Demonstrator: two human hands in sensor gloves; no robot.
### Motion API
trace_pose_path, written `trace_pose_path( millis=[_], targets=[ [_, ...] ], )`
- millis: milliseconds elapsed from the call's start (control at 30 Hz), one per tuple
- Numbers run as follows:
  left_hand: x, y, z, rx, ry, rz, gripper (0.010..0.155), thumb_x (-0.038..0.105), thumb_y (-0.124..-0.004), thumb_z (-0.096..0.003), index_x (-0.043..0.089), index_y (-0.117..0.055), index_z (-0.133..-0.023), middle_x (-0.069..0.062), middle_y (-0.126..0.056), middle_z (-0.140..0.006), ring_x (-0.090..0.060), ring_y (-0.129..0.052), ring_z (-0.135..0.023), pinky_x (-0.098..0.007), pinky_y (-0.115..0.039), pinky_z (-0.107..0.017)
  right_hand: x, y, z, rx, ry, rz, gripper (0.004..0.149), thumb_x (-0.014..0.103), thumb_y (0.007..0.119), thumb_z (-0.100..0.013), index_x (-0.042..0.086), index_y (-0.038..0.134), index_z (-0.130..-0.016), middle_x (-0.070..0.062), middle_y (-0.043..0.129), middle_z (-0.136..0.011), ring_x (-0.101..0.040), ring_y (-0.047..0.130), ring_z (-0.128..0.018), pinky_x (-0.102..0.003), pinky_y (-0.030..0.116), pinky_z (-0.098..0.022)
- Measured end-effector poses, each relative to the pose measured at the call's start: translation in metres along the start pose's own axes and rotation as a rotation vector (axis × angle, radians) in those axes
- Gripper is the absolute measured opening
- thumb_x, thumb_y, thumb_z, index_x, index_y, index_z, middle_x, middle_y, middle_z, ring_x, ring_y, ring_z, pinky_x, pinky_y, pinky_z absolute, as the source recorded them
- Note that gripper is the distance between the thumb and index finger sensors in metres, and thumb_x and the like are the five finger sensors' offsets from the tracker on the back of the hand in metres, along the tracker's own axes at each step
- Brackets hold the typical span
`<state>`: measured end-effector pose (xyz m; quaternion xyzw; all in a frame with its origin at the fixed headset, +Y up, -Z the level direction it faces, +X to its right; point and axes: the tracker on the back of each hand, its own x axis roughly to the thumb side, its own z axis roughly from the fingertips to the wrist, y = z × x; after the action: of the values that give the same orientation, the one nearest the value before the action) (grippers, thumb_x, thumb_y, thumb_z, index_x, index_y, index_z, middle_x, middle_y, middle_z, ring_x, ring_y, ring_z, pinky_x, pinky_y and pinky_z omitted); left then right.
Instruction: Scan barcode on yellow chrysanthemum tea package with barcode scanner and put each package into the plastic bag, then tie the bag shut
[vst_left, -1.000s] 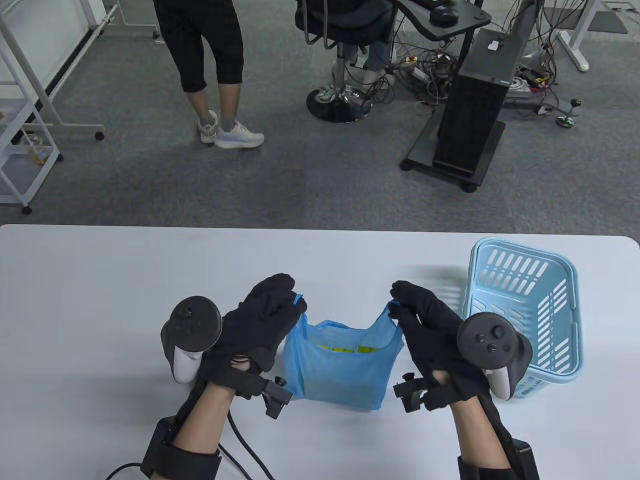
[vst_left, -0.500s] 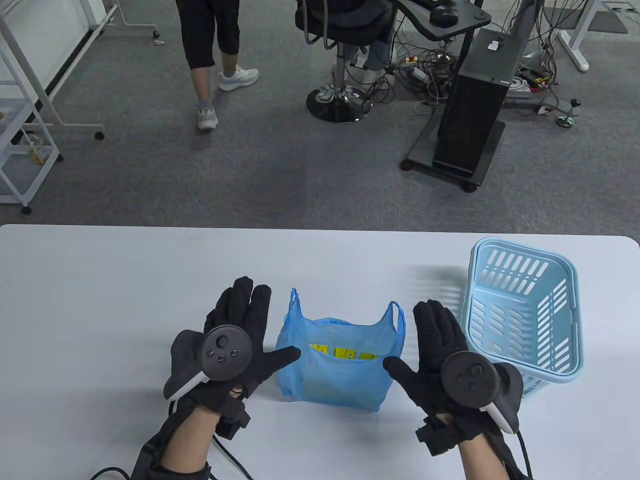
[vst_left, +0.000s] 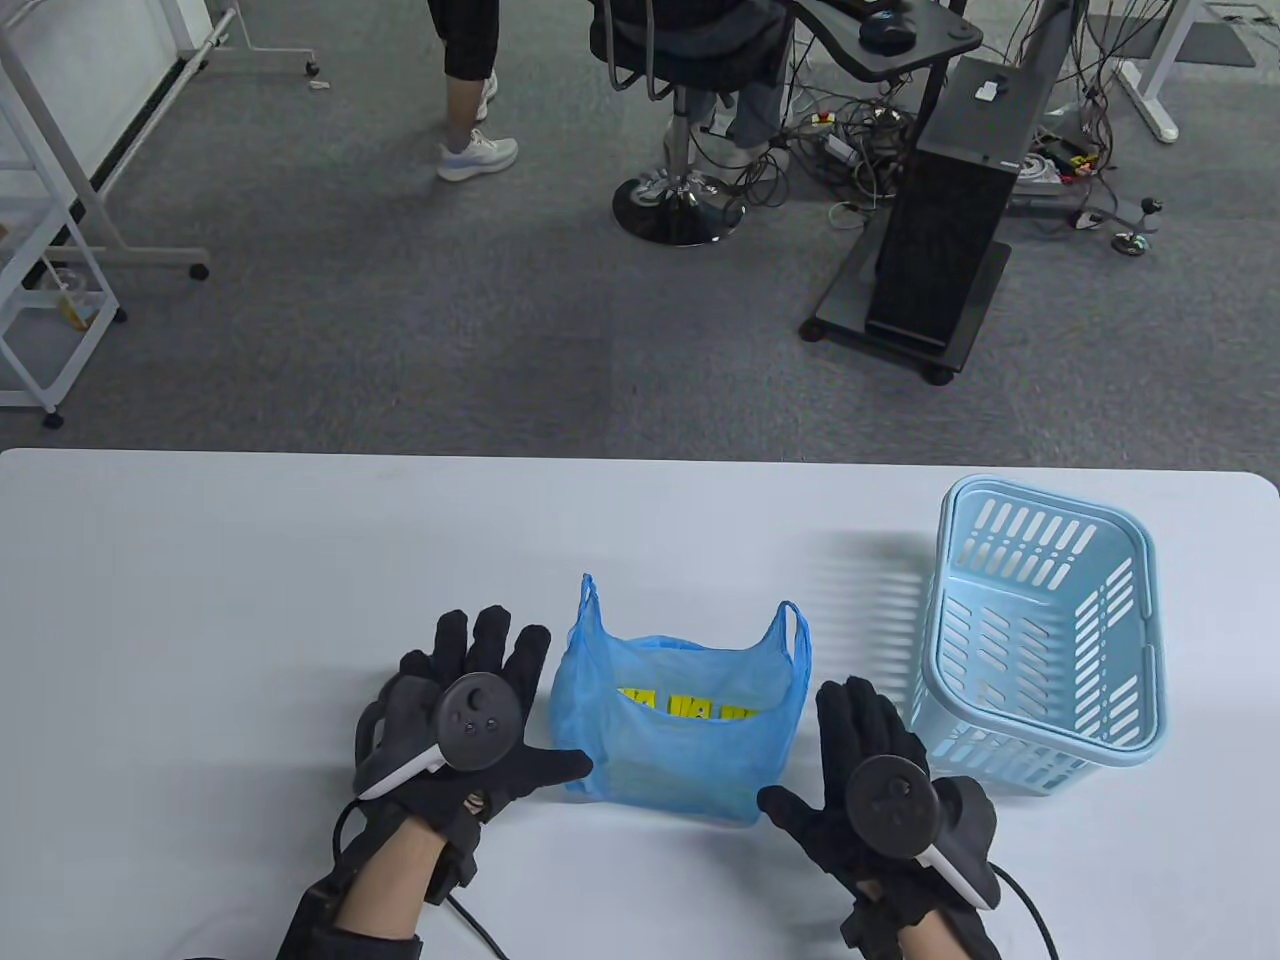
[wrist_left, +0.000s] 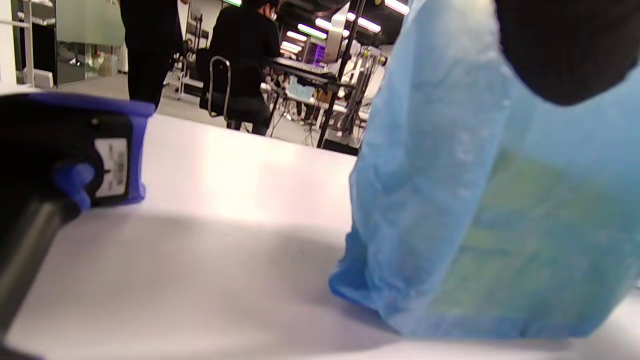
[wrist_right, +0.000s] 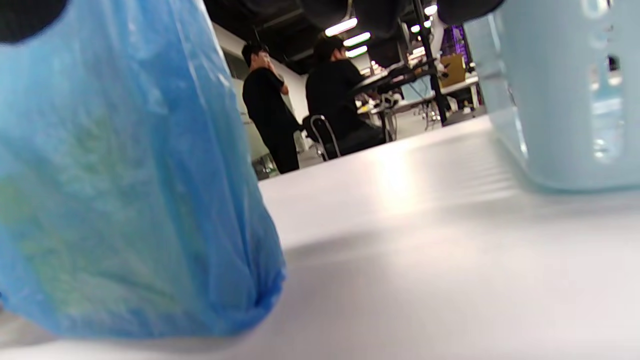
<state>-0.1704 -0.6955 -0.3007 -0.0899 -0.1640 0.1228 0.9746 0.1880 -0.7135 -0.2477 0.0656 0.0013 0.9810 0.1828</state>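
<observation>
Bag: blue plastic, upright on the table between the two hands, mouth open, both handle loops standing free and untied. Yellow tea packages show inside it. Left hand: fingers spread flat, holding nothing, thumb toward the bag. Right hand: likewise splayed and empty. Scanner: lying just left of the left hand. Basket: right of the right hand. Remaining, by appearance: tying only.
</observation>
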Motion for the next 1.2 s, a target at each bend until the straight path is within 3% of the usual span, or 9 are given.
trace_pose_path(
  millis=[233,400,767,967,1200],
  targets=[
    [-0.013,-0.002,0.002,-0.078,0.02,0.07,0.113,0.079,-0.079,-0.0377,0.018,-0.032,-0.12,-0.026,-0.019,-0.121,-0.059,-0.018,-0.109,-0.081,-0.029,-0.066,-0.007,0.019,0.002,0.137,0.03,0.1,0.107,0.074,0.064,-0.032,0.012,0.029,-0.111,-0.019,0.029,-0.113,-0.043,0.039,-0.106,-0.07,0.042,-0.071],
    [-0.015,0.009,0.009,-0.014,0.009,0.084,0.112,0.079,-0.078,-0.0381,0.018,-0.034,-0.121,-0.026,-0.022,-0.122,-0.058,-0.014,-0.109,-0.081,-0.017,-0.062,-0.006,0.019,0.004,0.114,0.027,0.085,0.105,0.073,0.065,-0.031,0.012,0.031,-0.111,-0.019,0.032,-0.113,-0.042,0.041,-0.106,-0.069,0.043,-0.071],
    [-0.009,0.031,0.02,0.13,-0.115,0.303,0.105,0.078,-0.075,-0.0416,0.015,-0.043,-0.119,-0.027,-0.034,-0.121,-0.056,-0.039,-0.11,-0.078,-0.039,-0.066,0.004,0.009,0.005,0.012,-0.006,0.05,0.101,0.071,0.066,-0.032,0.013,0.038,-0.11,-0.017,0.04,-0.112,-0.041,0.047,-0.105,-0.067,0.048,-0.071],
    [0.002,0.046,0.028,0.214,-0.176,0.404,0.102,0.079,-0.073,-0.0434,0.012,-0.049,-0.117,-0.027,-0.047,-0.118,-0.055,-0.053,-0.106,-0.073,-0.05,-0.066,0.009,-0.018,0.003,-0.105,-0.025,-0.075,0.098,0.07,0.067,-0.033,0.014,0.041,-0.109,-0.016,0.044,-0.111,-0.04,0.05,-0.104,-0.064,0.05,-0.071],
    [0.031,0.083,0.051,0.431,-0.217,0.379,0.099,0.078,-0.073,-0.0437,0.012,-0.057,-0.116,-0.026,-0.051,-0.118,-0.055,-0.053,-0.107,-0.074,-0.05,-0.067,0.016,-0.065,-0.013,-0.216,-0.062,-0.171,0.09,0.064,0.07,-0.035,0.018,0.046,-0.109,-0.012,0.05,-0.112,-0.037,0.053,-0.104,-0.056,0.049,-0.075]
  ],
)
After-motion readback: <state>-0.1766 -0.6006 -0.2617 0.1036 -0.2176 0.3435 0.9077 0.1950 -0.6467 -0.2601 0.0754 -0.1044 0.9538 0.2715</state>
